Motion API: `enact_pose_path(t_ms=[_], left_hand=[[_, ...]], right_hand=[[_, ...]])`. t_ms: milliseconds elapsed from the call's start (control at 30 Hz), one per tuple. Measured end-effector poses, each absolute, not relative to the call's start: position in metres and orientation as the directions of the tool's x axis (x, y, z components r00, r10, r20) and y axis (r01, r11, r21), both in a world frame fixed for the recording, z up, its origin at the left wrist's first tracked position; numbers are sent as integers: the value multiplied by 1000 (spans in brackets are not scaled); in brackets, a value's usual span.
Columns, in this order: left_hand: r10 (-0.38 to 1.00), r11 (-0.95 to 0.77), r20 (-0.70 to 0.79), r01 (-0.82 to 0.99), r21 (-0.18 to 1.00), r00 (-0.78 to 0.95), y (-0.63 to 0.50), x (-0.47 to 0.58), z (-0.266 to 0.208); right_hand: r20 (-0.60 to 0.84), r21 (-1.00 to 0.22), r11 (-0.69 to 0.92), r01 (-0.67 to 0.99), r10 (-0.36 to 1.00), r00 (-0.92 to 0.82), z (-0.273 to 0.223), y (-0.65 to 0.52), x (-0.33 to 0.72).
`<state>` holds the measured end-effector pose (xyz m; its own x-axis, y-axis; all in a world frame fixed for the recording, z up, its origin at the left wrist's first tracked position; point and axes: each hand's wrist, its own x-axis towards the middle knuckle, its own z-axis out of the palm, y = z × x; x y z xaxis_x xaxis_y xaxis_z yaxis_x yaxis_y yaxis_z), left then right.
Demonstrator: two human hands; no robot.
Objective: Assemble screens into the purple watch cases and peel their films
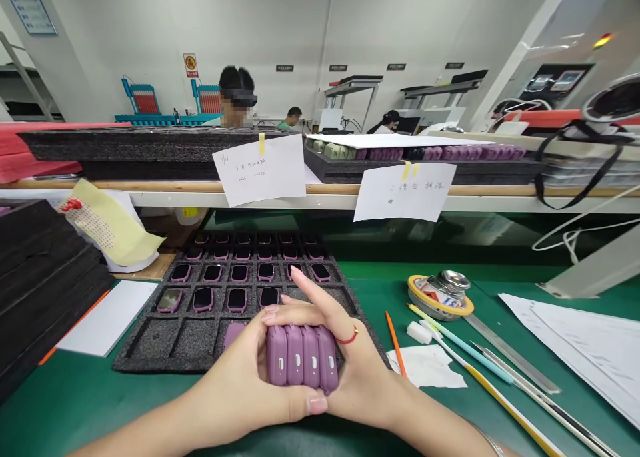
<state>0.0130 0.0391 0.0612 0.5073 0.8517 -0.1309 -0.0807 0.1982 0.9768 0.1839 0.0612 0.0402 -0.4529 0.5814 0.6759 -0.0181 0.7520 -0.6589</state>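
Several purple smartwatch cases point(303, 355) stand side by side in a row between my two hands, their edges with small silver slots facing me. My left hand point(237, 380) is closed around the left end, its thumb crossing below the row. My right hand point(367, 377) presses on the right end, with one finger pointing up and others over the far side. Behind them lies a black foam tray point(157, 343) with purple-framed watches point(237, 300) in its compartments. Another purple case point(233, 333) shows partly behind my left hand.
Right of the tray lie an orange stick point(395, 340), white tissue point(430, 365), brushes point(480, 363), a steel ruler point(515, 353) and a tape roll point(417, 297) around a metal-topped container. Black foam trays point(45, 290) are stacked left. A shelf point(330, 200) crosses ahead; people sit beyond.
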Motion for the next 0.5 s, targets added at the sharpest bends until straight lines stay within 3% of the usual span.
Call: enact_pose_path(t_ms=[200,500], left_hand=[[897,166,-121,-70,984,425,35,17,57],[856,238,-184,-52,970,484,30,18,64]], right_hand=[[661,-648,762,9,568,-489,38,62,184],[635,-710,702,-53,606,-479,38,59,185]])
